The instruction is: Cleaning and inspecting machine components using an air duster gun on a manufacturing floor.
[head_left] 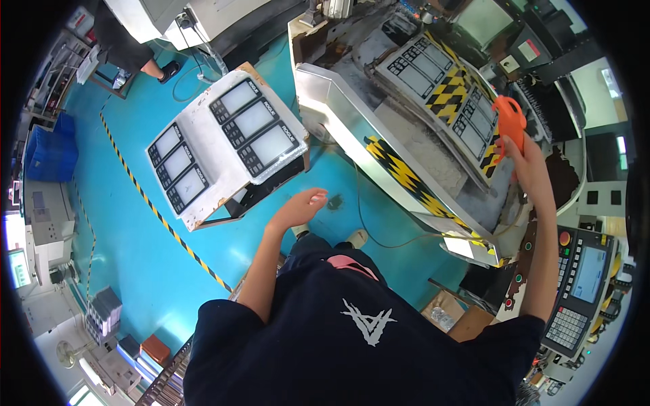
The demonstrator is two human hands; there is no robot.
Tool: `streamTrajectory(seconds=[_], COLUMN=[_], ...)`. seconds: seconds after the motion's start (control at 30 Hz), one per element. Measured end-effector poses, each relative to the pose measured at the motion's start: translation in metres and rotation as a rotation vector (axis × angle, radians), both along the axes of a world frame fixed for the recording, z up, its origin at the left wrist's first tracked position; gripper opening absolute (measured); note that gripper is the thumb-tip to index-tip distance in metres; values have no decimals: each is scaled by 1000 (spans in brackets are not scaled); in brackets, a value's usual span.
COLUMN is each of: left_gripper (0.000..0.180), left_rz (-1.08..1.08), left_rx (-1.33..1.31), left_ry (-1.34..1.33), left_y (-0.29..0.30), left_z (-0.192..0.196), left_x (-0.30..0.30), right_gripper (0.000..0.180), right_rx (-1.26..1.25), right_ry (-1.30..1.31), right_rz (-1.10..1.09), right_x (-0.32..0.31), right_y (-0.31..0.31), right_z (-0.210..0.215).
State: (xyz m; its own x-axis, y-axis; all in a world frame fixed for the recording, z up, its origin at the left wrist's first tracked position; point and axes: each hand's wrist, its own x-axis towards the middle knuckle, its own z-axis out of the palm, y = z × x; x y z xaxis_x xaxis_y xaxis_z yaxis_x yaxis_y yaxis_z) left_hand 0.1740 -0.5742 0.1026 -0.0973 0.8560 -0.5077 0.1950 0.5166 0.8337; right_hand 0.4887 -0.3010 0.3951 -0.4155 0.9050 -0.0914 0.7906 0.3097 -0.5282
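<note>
My right hand (528,166) is raised at the right, fingers wrapped round an orange air blow gun (511,116), as its shape suggests. It is over the right end of the machine bed, beside framed panels (474,123) with dark borders and pale windows, lying on a sloped fixture. My left hand (300,208) is in front of my body with its fingers curled in, and nothing shows in it. Nearest to it is a white-topped stand (203,145) carrying two groups of similar black-bordered panels (252,125).
A metal machine edge with yellow-black tape (399,169) runs between me and the bed. A thin hose (379,233) loops across the blue floor (128,250). A control panel (575,284) stands right, blue bins (51,152) far left. Another person's leg (152,69) shows at upper left.
</note>
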Motion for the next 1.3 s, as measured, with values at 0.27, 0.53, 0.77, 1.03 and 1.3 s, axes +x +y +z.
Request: streamTrajectory(seconds=[0.27,0.53,0.77,1.03,1.3], left_gripper=[36,37,35,28,38], left_rz=[380,640,768,-241,823], left_rx=[9,-208,-440,-20,-402], left_ry=[-413,-341,-391,561,-369], left_y=[-41,-110,-187,-256,-230], left_z=[-33,-122,-238,-294,-310], left_x=[-18,-26,2,15,3], right_gripper=[39,43,43,41,37], right_rx=[-217,-43,-17,91,31], right_ry=[-185,-444,-603,-732,-835], right_rz=[79,171,257,269,183], right_x=[-2,-41,-64,-18,39], right_y=[69,67,48,34,14], right_z=[-4,9,22,26,29])
